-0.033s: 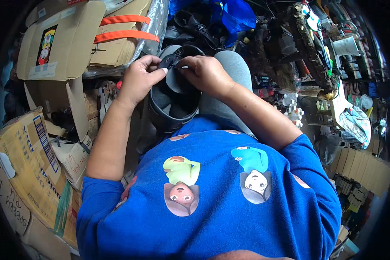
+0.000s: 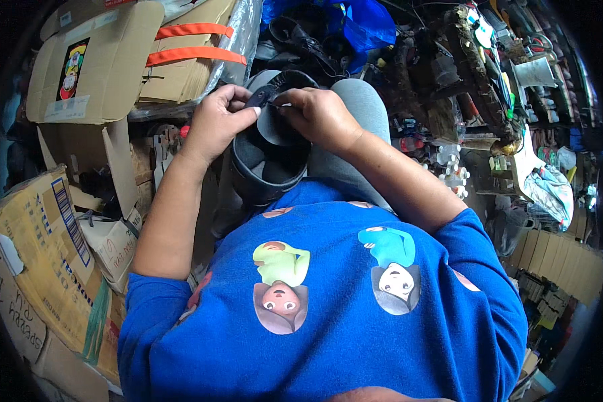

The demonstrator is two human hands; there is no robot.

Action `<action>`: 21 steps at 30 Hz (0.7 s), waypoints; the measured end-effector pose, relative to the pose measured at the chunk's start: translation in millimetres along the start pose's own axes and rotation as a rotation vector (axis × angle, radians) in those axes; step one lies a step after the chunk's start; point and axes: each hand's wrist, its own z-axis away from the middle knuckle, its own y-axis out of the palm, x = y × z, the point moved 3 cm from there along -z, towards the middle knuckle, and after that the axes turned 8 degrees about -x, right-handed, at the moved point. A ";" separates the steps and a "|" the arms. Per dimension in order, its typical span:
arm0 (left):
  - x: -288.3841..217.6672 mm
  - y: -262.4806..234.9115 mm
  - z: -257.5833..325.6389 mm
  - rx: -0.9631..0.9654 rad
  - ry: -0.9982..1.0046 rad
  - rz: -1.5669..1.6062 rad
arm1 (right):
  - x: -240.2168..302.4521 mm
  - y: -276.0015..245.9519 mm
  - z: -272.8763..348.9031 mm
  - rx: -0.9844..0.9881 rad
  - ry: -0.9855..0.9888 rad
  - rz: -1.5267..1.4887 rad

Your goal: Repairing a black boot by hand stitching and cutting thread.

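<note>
On my lap, between grey-clad legs, rests a black hollow shell-like thing (image 2: 269,182) with a rounded rim and a dark inside; its exact kind I cannot make out. My left hand (image 2: 222,120) is closed, thumb against fingers, on a short dark strap-like piece (image 2: 261,95) at the far part of the shell. My right hand (image 2: 318,117) is closed just to the right of it, fingers bent down over the same spot. What its fingertips pinch is hidden. Below both hands a smooth dark-grey rounded flap (image 2: 275,128) lies inside the opening.
Cardboard boxes (image 2: 43,248) stand close on my left, with a flattened carton and orange straps (image 2: 194,57) beyond. A blue plastic bag (image 2: 368,27) and dark clutter lie ahead. Bottles (image 2: 452,171) and a cluttered shelf (image 2: 476,67) are on my right.
Both hands keep nearly the same place and grip. Only a very slight shift of the fingers over the strap-like piece shows.
</note>
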 end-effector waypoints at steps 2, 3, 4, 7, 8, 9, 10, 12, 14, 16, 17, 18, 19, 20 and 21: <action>-7.2 2.8 7.0 -0.014 0.025 -0.039 | 0.0 1.7 6.7 -0.024 -0.011 -0.025; -13.8 6.8 11.2 -0.019 0.052 -0.079 | -1.8 1.1 9.8 -0.049 0.013 -0.047; -20.8 9.3 14.2 -0.062 0.124 -0.151 | -2.7 0.9 10.3 -0.071 0.032 -0.072; -64.2 20.4 34.7 -0.231 0.544 -0.385 | -7.3 -13.4 19.9 -0.196 0.248 -0.513; -76.3 24.5 39.9 -0.246 0.624 -0.412 | -8.7 -19.1 20.2 -0.254 0.249 -0.569; -82.3 27.0 44.3 -0.252 0.696 -0.442 | -6.1 -24.1 20.2 -0.248 0.240 -0.568; -84.3 28.9 47.7 -0.270 0.754 -0.469 | -1.2 -30.5 19.0 -0.235 0.214 -0.519; -83.5 31.0 52.1 -0.292 0.814 -0.492 | 0.9 -32.9 19.4 -0.218 0.198 -0.512; -75.8 31.5 52.5 -0.324 0.805 -0.486 | -1.2 -27.5 21.4 -0.198 0.242 -0.662; -73.1 33.6 53.3 -0.338 0.827 -0.495 | -1.3 -23.6 25.5 -0.185 0.293 -0.829; -71.7 34.7 53.4 -0.350 0.849 -0.505 | -3.2 -22.8 26.0 -0.181 0.294 -0.827; -70.3 35.0 51.9 -0.355 0.847 -0.505 | -5.9 -21.3 24.8 -0.171 0.293 -0.909; -68.9 35.8 50.4 -0.343 0.875 -0.490 | -8.1 -19.6 24.5 -0.160 0.291 -0.990; -67.9 36.7 50.2 -0.331 0.903 -0.473 | -9.6 -18.3 25.5 -0.154 0.289 -0.989; -67.7 37.0 49.2 -0.338 0.902 -0.473 | -11.9 -16.6 25.6 -0.150 0.309 -1.021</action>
